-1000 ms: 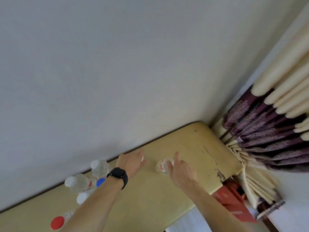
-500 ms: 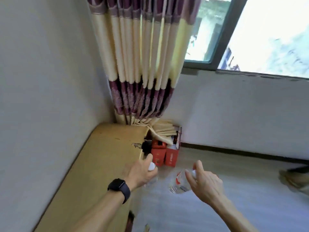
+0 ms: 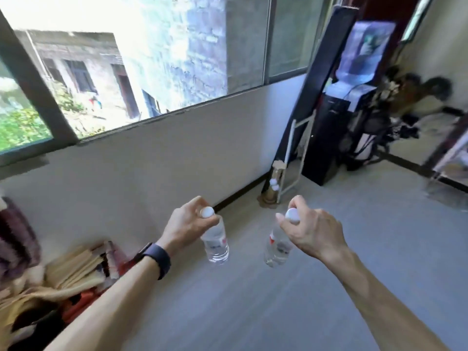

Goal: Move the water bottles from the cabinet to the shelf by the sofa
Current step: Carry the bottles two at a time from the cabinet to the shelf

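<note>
My left hand (image 3: 186,228), with a dark watch on the wrist, grips a clear water bottle (image 3: 216,243) by its neck under a white cap. The bottle hangs upright over the grey floor. My right hand (image 3: 312,233) holds a second clear water bottle (image 3: 276,249) the same way, fingers around its white-capped neck. Both bottles carry a small label with red on it. The two hands are level, about a bottle's length apart, in mid-air in front of me. The cabinet and the shelf are out of view.
A white wall with a wide window (image 3: 126,72) runs across the left and middle. Curtain folds and red boxes (image 3: 76,282) lie at lower left. A tall dark panel (image 3: 316,84), a white frame and a water dispenser (image 3: 354,72) stand at the far right. Grey floor (image 3: 354,249) stretches ahead.
My hands took one bottle each from the yellow cabinet top and lifted them off. The view swung right, away from the cabinet and curtain, towards the window wall and the room's far corner.
</note>
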A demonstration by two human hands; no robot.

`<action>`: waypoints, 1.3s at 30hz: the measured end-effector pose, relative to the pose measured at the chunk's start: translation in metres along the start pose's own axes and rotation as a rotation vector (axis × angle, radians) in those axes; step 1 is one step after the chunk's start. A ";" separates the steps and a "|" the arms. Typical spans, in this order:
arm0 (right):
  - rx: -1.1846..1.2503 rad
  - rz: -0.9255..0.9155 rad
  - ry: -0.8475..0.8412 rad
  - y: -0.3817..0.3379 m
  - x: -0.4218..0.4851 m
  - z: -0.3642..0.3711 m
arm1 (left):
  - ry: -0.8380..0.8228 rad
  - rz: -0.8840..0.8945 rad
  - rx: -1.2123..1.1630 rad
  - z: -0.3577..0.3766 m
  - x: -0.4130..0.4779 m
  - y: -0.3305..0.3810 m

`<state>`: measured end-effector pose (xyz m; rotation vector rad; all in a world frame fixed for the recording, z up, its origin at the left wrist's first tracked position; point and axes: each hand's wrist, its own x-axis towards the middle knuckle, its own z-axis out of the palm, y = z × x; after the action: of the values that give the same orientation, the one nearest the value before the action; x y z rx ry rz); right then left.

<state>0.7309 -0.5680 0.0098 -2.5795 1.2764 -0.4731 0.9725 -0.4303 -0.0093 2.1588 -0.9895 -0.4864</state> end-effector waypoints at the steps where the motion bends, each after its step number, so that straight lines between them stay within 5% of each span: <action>1: -0.003 0.017 0.020 0.025 0.010 -0.014 | -0.020 0.016 -0.036 0.017 0.012 0.024; 27: -0.193 0.593 0.371 0.476 0.185 -0.224 | -0.457 0.520 -0.124 0.391 0.290 0.507; 39: -0.215 0.779 0.529 0.692 0.285 -0.271 | -0.486 0.694 -0.049 0.579 0.409 0.704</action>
<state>0.2863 -1.2240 0.0790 -1.8911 2.4519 -0.9019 0.5401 -1.3258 0.0902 1.5263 -1.8657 -0.6825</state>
